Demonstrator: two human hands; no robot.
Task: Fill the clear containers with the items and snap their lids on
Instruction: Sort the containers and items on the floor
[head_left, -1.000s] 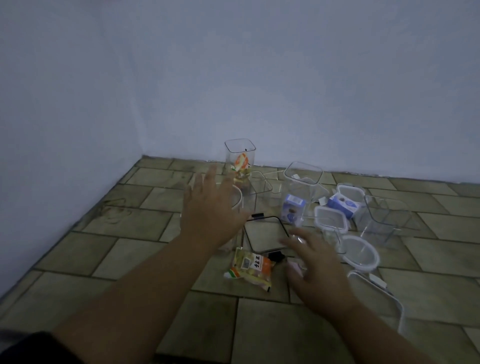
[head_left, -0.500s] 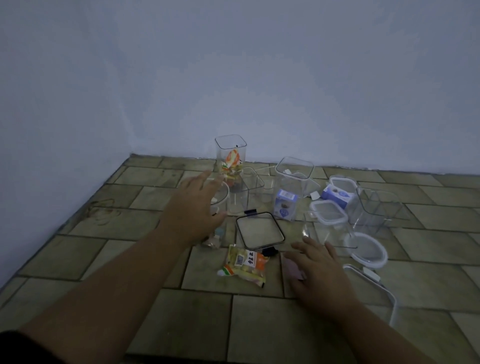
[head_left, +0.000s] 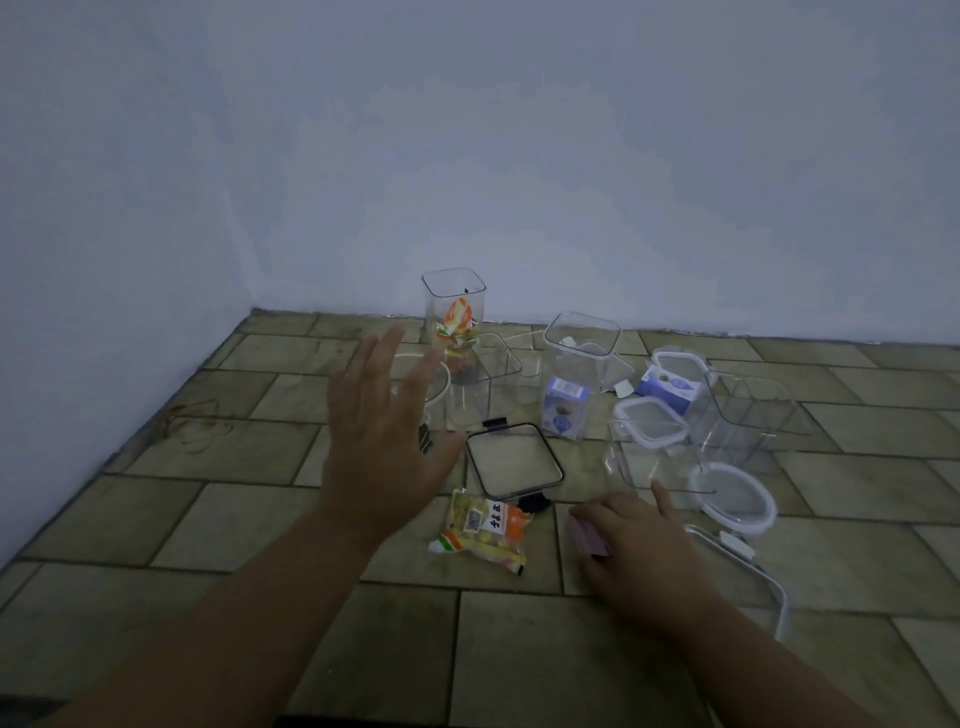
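Head view: my left hand (head_left: 384, 447) hovers at centre left, fingers spread open, before the clear containers (head_left: 582, 358). My right hand (head_left: 639, 551) lies over a pink item (head_left: 587, 538) on the floor; I cannot tell if it grips. Filling step, I judge: next I should pick up the snack packet (head_left: 485, 535) at lower centre.

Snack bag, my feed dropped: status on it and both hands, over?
Left hand open, raised above the floor. Right hand down on a pink item, grip unclear. Snack bag flat on the floor between them, untouched. Nothing blocking it.
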